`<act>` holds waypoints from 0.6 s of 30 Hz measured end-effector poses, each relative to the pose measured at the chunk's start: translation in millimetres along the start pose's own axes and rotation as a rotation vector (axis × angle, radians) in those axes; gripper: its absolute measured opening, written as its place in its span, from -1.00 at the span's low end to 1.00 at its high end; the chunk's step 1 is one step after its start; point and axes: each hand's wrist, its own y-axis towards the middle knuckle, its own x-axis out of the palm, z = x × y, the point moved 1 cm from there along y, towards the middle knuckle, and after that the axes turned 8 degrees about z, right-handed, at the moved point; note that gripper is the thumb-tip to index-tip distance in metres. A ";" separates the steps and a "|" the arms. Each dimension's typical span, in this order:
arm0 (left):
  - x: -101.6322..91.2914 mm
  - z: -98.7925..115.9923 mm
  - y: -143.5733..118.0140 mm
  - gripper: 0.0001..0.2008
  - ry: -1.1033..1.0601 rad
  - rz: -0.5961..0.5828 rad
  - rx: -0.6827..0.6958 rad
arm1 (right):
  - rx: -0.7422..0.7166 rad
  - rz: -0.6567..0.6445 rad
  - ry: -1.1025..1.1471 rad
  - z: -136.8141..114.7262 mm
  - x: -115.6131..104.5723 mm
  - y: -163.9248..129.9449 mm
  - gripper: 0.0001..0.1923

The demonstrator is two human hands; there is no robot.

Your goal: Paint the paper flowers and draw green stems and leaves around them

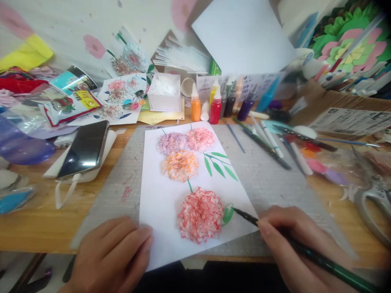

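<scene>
The wet green leaf (227,213) at lower centre is risking a smear if the right hand (293,240) is dragging across it, or the white sheet (161,203) is slipping. That hand is gripping a brush pen (305,251), tip on the leaf; the left hand (113,254) is lying flat, fingers loosely spread, pinning the sheet's lower left corner.

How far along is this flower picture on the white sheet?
Done: four tissue flowers stuck on the white sheet, plus a leafy green sprig. In hand: the right hand paints a green leaf with a brush; the left hand steadies the sheet. Left: only one short stem shows.
</scene>
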 end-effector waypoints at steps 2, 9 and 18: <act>-0.6 -0.1 0.6 -0.91 0.002 0.008 0.007 | 0.001 0.001 0.009 -0.6 0.5 -0.9 -0.84; -0.6 -0.7 2.7 -0.90 0.007 0.026 0.053 | -0.057 -0.027 0.008 0.8 1.3 0.8 -0.85; -0.6 -2.0 4.9 -0.91 0.018 0.036 0.091 | -0.110 -0.075 0.038 2.4 3.7 3.0 -0.89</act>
